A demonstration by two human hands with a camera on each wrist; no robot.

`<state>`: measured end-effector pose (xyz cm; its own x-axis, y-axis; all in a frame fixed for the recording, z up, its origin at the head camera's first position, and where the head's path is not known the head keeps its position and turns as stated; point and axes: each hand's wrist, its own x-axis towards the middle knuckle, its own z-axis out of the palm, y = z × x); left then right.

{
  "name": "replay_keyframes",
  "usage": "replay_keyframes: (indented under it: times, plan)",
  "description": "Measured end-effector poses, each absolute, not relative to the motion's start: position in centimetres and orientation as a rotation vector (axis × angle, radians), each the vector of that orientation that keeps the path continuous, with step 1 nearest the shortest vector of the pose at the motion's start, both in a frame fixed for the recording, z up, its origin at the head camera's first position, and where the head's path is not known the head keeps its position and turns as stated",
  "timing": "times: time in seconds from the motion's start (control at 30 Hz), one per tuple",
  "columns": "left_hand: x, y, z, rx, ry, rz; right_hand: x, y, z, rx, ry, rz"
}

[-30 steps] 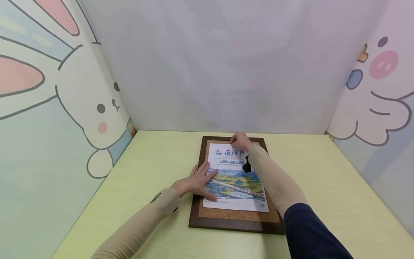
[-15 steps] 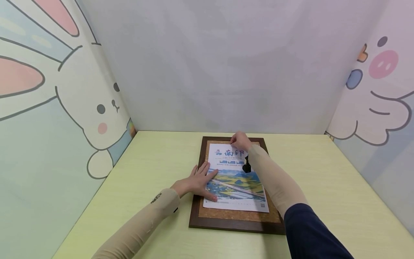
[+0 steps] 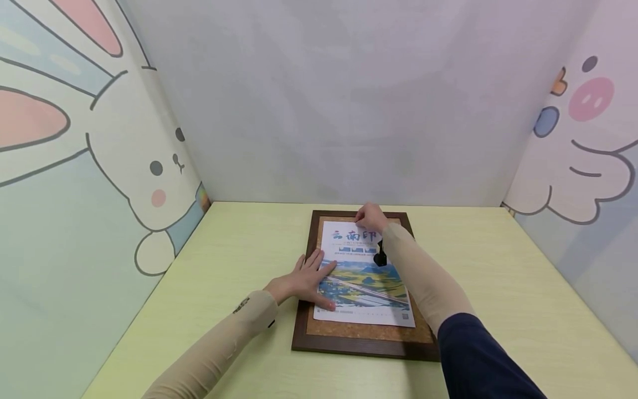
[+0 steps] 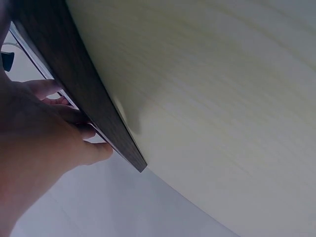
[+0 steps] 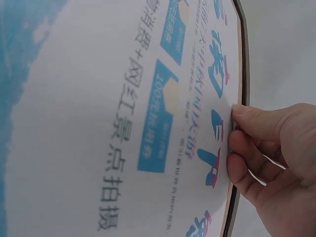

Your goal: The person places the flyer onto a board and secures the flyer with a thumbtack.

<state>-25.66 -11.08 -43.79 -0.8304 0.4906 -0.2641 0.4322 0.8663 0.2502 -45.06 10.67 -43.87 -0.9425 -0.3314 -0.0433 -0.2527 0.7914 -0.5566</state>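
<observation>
A printed poster (image 3: 361,280) with blue lettering and a landscape picture lies on a cork board (image 3: 344,329) in a dark wooden frame (image 3: 359,347). My left hand (image 3: 306,282) rests with fingers spread over the poster's left edge and the frame's left side. The left wrist view shows this hand (image 4: 44,131) beside the dark frame edge. At the top middle of the poster is my right hand (image 3: 371,217). In the right wrist view, the right hand's (image 5: 276,153) thumb and curled fingers pinch at the poster's top edge; what sits between the fingertips is mostly hidden.
The framed board lies on a pale yellow-green table (image 3: 249,244). A pale grey wall (image 3: 339,111) rises behind it. Side panels carry a cartoon rabbit (image 3: 149,166) on the left and another cartoon figure (image 3: 590,149) on the right.
</observation>
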Motion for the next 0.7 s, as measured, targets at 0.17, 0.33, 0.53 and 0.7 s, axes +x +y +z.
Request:
replay_keyframes:
  times: [0.17,0.33,0.53,0.7]
  plan:
    - [-25.74,-11.05,-43.89,0.685,2.716,0.248,-45.23,10.81,-43.96,-0.471,2.840,-0.857]
    - [-25.77,-10.98,-43.96,0.691,2.713,0.251,-45.51,10.99,-44.26,-0.469,2.843,-0.857]
    - [-25.81,-10.96,-43.92,0.696,2.718,0.246,-45.60,10.92,-44.25,-0.434,2.835,-0.897]
    - [-25.73,-10.95,-43.77,0.694,2.715,0.254,-45.75,10.82,-44.47,-0.397,2.822,-0.942]
